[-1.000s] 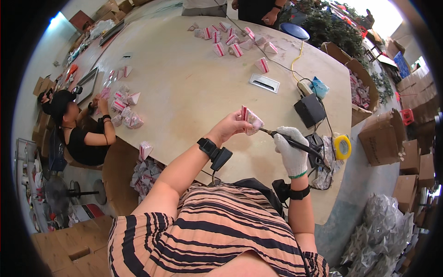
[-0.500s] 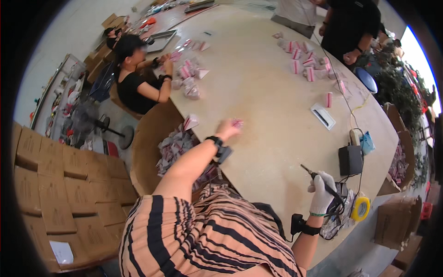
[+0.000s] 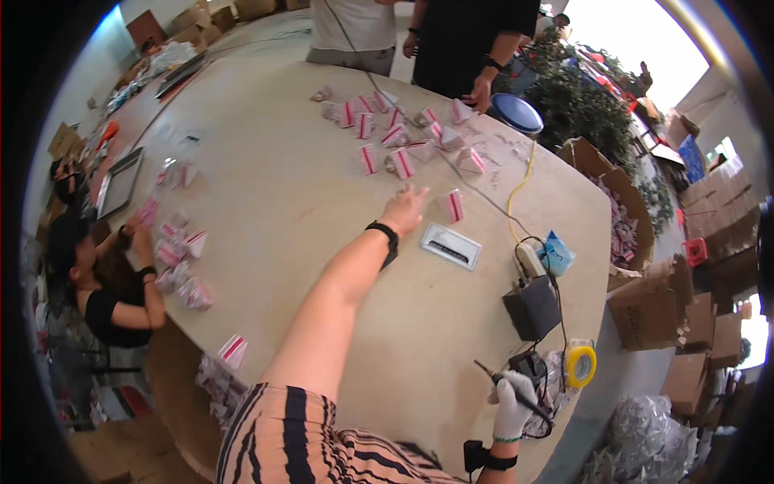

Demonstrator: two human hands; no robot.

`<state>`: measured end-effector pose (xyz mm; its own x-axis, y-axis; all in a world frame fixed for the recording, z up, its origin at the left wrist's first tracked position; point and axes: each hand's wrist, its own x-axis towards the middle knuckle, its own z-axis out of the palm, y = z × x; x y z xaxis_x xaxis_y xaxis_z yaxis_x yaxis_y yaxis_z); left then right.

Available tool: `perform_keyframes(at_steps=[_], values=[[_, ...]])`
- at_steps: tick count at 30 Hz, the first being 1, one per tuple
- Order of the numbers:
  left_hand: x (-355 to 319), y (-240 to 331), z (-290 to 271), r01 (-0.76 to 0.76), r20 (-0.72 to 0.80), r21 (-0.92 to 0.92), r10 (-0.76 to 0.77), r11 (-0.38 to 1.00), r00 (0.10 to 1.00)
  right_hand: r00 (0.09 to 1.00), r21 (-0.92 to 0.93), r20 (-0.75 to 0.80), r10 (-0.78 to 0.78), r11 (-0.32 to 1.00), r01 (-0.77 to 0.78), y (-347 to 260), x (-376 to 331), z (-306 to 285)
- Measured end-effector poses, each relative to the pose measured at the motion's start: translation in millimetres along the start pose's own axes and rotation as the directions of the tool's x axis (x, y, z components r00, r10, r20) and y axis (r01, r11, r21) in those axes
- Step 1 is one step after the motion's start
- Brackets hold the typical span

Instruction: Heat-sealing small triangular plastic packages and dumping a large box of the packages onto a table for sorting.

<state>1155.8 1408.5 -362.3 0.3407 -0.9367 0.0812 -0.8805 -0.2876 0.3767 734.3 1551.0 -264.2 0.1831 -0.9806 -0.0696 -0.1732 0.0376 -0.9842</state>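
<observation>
My left hand (image 3: 403,208) is stretched far out over the round beige table (image 3: 290,194), fingers spread and holding nothing. A small white box with a pink stripe (image 3: 454,205) stands just to its right, apart from the fingertips. More such boxes (image 3: 395,137) lie scattered beyond it. My right hand (image 3: 511,408), in a white glove, stays near the table's front edge and grips a thin black pen-like tool (image 3: 506,382) with a cable.
A black power unit (image 3: 532,306), a yellow tape roll (image 3: 580,365) and a white socket plate (image 3: 450,246) lie at the right. Two people stand at the far edge (image 3: 451,40). A seated person (image 3: 105,298) handles boxes at the left. Cardboard cartons (image 3: 653,310) stand at the right.
My left hand held a pink-striped box by the tool, swung left, and now reaches forward with nothing in it. The gloved right hand has kept hold of the tool.
</observation>
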Motion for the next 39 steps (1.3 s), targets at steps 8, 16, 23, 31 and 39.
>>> perform_keyframes(at_steps=[8,16,23,31,39], values=[[78,41,64,0.093,0.054,-0.253,-0.082,0.963,0.995,0.986,-0.020,-0.096,0.133,0.991,-0.136,9,-8,24],[-51,46,41,0.046,-0.019,-0.876,-0.129,0.481,0.992,0.993,0.009,-0.050,-0.111,0.994,0.111,-3,22,29],[-190,98,-50,0.119,0.108,-0.975,-0.069,0.186,0.992,0.973,0.221,0.034,-0.228,0.951,0.215,-54,24,49],[-261,134,-80,0.087,0.066,-0.971,-0.099,0.222,0.993,0.944,0.232,0.126,-0.305,0.934,0.270,-68,-15,34],[-286,163,-91,0.004,-0.021,-0.968,-0.094,0.253,0.995,0.887,0.164,0.116,-0.447,0.889,0.427,-72,-41,9]])
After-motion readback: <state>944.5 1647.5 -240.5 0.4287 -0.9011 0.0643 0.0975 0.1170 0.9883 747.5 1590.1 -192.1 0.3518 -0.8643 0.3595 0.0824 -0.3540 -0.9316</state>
